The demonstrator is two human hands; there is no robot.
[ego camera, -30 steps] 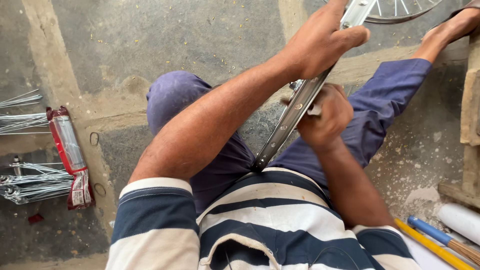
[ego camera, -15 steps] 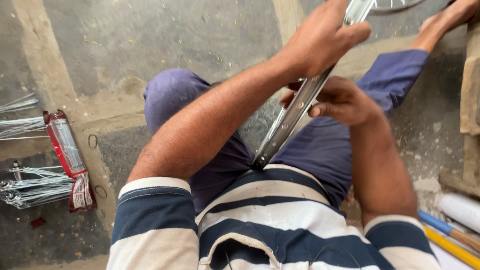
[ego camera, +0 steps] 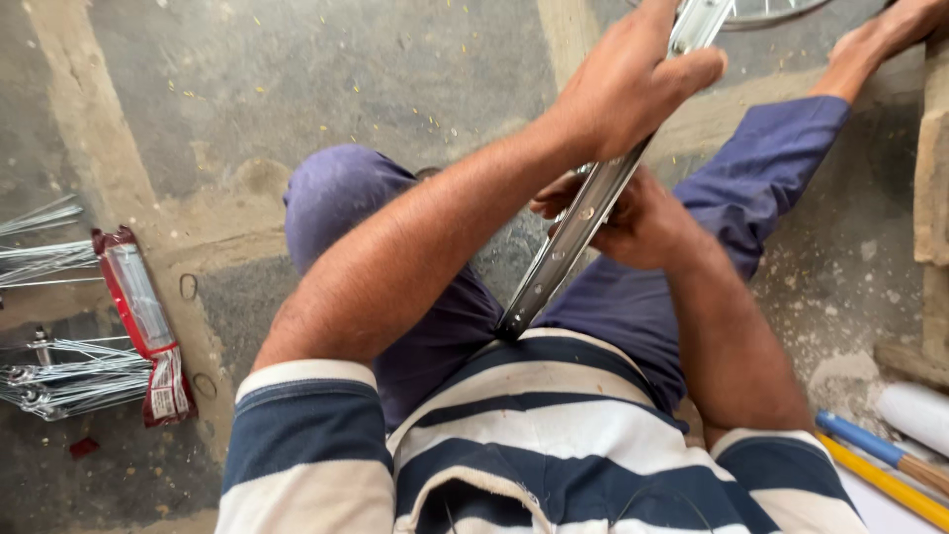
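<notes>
I sit on a concrete floor with a shiny metal wheel rim standing on edge between my legs, its lower end against my striped shirt. My left hand grips the rim near the top of the view, fingers wrapped over its outer edge. My right hand is closed around the middle of the rim from the right side; what its fingertips hold behind the rim is hidden. Spokes of the wheel show at the top edge.
Bundles of loose metal spokes and a red-and-clear packet lie on the floor at the left. Blue and yellow handles and a white roll lie at the lower right. A wooden block stands along the right edge.
My right hand has slid down and in against the rim, its elbow drawing closer to my body. The left hand keeps its grip near the top.
</notes>
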